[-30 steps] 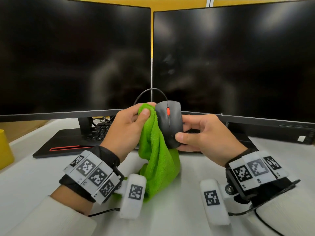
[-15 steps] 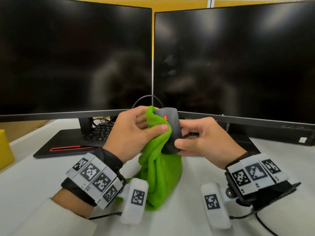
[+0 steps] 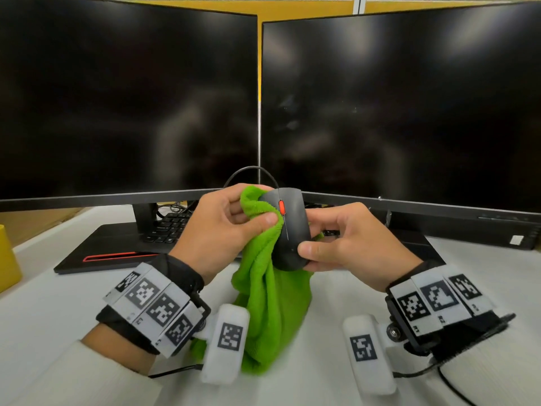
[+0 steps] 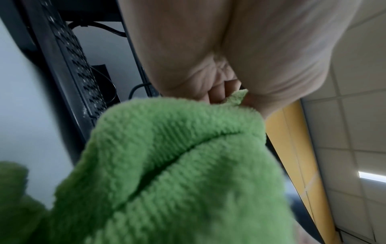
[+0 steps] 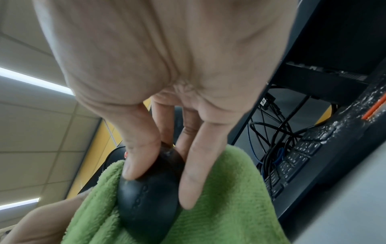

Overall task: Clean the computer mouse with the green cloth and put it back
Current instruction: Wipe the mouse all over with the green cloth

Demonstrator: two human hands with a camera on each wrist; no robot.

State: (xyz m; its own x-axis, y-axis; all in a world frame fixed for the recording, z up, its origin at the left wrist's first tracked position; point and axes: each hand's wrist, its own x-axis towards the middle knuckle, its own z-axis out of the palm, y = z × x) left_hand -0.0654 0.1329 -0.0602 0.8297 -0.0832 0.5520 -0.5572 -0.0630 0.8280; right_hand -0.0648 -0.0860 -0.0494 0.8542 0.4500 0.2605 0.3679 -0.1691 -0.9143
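head view, right grip pinching black mouse above desk edge, left grip bunching green cloth against it

Two dark monitors are stood along the white bench's far edge, a yellow wall behind. Ceiling tiles and strip lights are seen overhead.

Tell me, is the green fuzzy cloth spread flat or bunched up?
Bunched up. The green fuzzy cloth hangs in folds from the left hand, which pinches it against the black mouse.
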